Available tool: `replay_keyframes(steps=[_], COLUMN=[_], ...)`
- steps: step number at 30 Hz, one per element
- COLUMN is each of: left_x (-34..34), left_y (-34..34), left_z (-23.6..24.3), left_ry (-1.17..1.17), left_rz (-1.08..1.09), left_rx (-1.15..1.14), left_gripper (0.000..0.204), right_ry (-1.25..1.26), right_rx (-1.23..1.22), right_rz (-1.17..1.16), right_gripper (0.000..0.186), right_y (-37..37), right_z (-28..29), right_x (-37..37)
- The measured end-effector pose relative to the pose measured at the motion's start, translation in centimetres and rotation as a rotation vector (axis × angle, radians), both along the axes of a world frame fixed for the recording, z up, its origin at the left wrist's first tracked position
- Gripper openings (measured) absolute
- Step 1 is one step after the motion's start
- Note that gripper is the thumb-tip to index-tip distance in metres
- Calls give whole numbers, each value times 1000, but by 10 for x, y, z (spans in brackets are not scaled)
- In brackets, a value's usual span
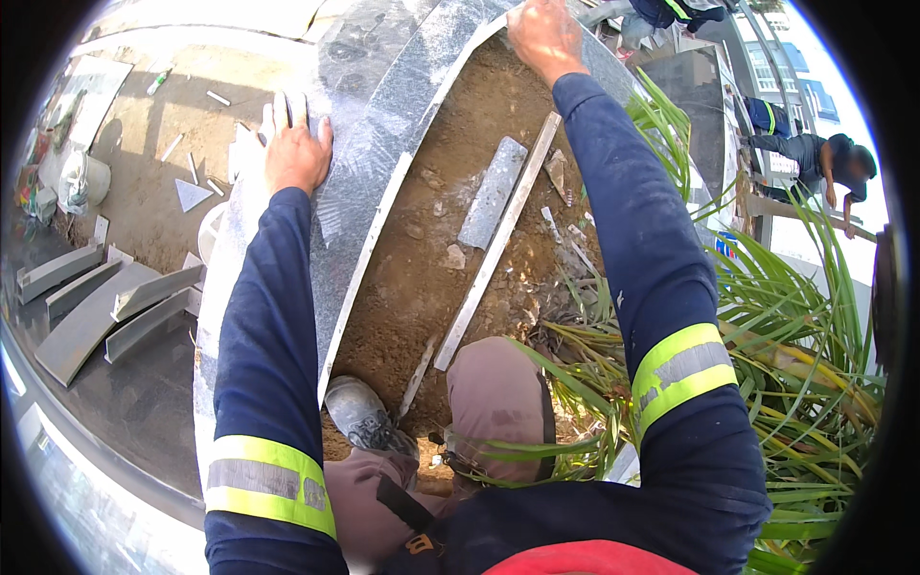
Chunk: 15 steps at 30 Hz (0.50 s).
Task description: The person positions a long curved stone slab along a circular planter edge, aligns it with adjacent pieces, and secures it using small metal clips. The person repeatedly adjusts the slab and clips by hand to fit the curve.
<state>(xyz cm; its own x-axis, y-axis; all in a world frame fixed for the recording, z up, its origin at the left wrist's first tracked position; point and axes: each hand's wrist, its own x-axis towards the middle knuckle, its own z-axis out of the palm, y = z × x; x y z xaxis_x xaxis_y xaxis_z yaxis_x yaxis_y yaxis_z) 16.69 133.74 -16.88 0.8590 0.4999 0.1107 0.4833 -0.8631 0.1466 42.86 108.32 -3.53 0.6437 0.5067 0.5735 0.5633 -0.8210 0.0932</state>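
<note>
My left hand (298,153) lies flat with its fingers spread on top of a curved grey stone slab (369,134). The slab's pale cut edge borders a bed of brown soil (402,259). Farther out, my right hand (546,40) is closed at the far end of that edge; its fingertips are partly hidden. A long narrow stone strip (498,240) slants across the soil between my arms. Beside it rests a short grey stone offcut (493,192).
Leafy palm fronds (795,364) crowd my right side. Curved stone pieces (105,297) rest at the left, and a white bucket (88,180) stands beyond them. A person (834,168) bends over at the far right. My dusty boot (356,407) is in the soil.
</note>
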Motion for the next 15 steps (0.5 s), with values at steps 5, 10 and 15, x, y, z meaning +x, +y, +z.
replay_keyframes(steps=[5, 10, 15], left_x=[8, 3, 5], left_y=[-10, -9, -5], left_z=[2, 13, 15], left_ry=[2, 63, 54], left_rz=[-9, -1, -2], left_rx=[-46, -41, -5], left_gripper=[66, 71, 69], right_ry=[-291, -262, 584], right_rx=[-448, -63, -818], right_rz=[-26, 124, 64], right_gripper=[27, 26, 24], right_y=[-60, -78, -116], right_z=[157, 155, 46], right_x=[91, 58, -34])
